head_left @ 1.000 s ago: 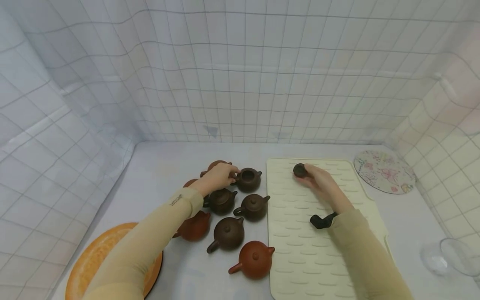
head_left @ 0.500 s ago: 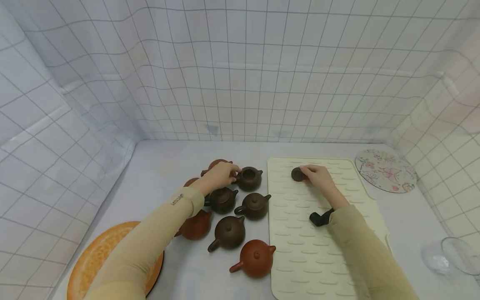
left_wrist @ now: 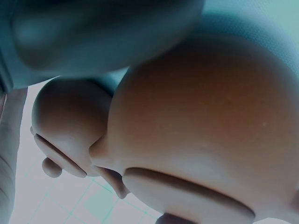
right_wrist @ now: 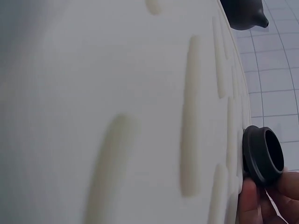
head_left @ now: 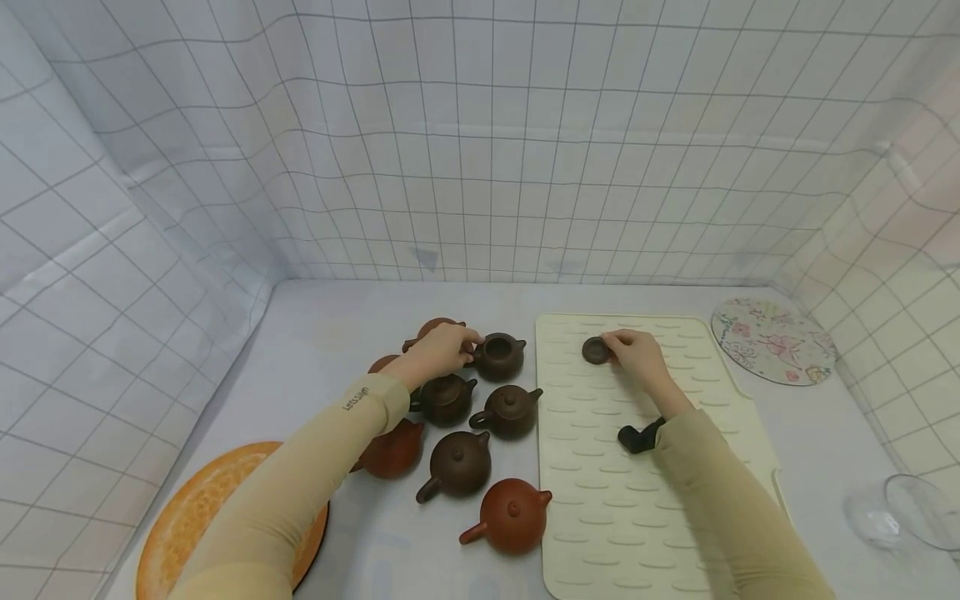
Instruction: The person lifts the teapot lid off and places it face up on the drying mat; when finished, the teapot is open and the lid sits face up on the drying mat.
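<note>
In the head view my left hand holds a dark brown teapot by its handle. That teapot stands lidless on the table, its round mouth facing up and its spout to the right. My right hand pinches the edge of a small dark teapot lid at the cream mat. Its hollow underside shows, and the right wrist view has the lid's raised inner ring between fingertips and thumb. Reddish-brown teapots fill the left wrist view, where the held handle does not show.
Several lidded teapots crowd together nearest my left forearm, one red teapot at the front. An orange round mat lies left, a flowered round mat at back right. A black pipe-shaped piece lies by my right wrist; a clear glass stands right.
The right hand has lowered the lid toward the cream mat and tipped it, so its hollow side now faces up. The left hand keeps its place on the open teapot's handle.
</note>
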`<state>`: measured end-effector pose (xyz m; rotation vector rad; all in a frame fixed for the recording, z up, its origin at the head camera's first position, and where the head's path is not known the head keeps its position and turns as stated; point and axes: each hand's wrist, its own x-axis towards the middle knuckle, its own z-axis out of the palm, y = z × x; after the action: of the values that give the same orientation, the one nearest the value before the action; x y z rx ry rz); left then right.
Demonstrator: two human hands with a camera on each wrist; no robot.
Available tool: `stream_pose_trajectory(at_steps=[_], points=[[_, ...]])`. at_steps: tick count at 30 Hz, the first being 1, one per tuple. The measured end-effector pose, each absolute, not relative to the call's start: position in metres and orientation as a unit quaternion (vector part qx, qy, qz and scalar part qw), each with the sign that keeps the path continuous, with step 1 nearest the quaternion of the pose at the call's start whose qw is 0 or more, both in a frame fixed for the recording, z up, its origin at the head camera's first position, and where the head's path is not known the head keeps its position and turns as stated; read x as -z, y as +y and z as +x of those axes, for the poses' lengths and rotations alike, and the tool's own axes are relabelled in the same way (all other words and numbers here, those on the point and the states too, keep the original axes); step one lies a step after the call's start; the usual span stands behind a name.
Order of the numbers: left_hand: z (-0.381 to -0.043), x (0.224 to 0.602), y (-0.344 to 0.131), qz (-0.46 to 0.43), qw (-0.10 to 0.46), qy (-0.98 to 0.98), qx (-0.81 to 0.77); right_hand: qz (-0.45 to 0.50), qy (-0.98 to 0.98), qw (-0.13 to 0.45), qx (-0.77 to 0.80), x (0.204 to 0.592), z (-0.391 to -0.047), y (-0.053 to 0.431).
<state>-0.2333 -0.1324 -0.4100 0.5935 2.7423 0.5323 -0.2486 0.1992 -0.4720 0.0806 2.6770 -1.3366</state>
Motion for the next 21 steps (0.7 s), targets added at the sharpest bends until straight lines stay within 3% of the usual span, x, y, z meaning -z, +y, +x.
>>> stream_pose_trajectory(at_steps=[21], points=[[-0.2338, 0.4028, -0.1341, 0.212, 0.139, 0.951, -0.177, 0.006, 0.913, 0.037, 0.406, 0.4663, -0.2471, 0.1954]])
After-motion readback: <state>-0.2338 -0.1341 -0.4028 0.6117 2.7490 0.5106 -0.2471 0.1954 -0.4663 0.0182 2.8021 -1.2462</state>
